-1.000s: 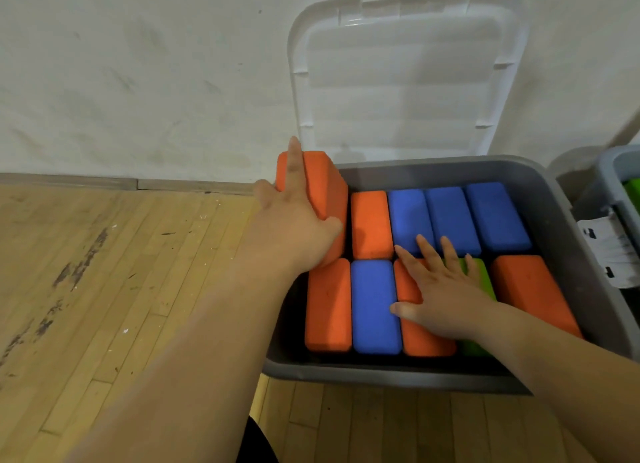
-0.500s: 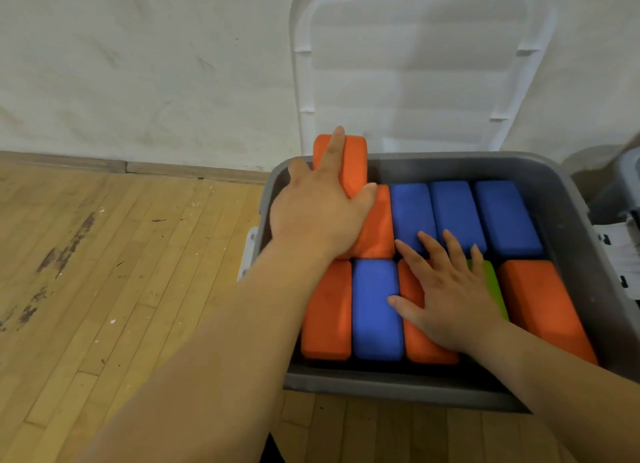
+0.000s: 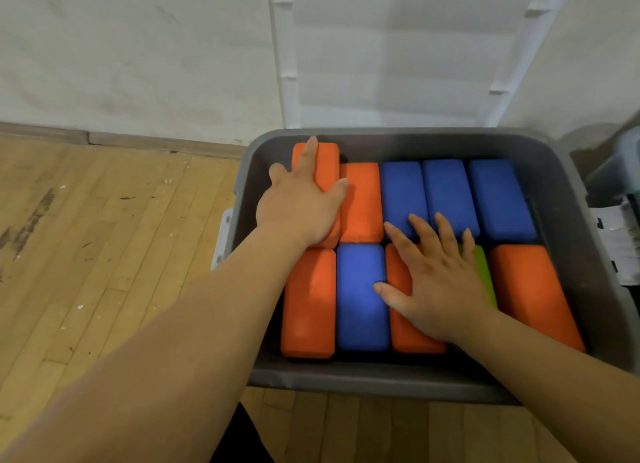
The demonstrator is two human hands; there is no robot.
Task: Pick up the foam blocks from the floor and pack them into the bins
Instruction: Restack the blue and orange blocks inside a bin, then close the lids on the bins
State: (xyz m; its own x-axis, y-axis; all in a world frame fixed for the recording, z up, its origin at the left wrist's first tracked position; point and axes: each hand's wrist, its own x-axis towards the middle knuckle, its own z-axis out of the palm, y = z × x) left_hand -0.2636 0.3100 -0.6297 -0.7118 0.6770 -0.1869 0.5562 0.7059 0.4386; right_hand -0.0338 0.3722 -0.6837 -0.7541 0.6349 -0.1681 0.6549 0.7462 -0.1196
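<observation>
"Where had that block got to?"

"It was in the far left corner of the grey bin (image 3: 571, 192), jutting past its neighbour toward the far wall. The left hand (image 3: 299, 209) gripped the orange block (image 3: 327, 164), with the forefinger along its top and the thumb over its right edge, close to the bin's left side."

"And the other hand?"

"The right hand (image 3: 440, 289) lay flat with its fingers spread, pressing on a near-row orange block (image 3: 408, 334) and the green block (image 3: 483, 272). The two rows filled the bin side to side, and I saw a dark gap only along the near rim. The white lid (image 3: 398, 46) leaned against the wall (image 3: 138, 46) behind. Open wooden floor (image 3: 104, 254) lay to the left."
</observation>
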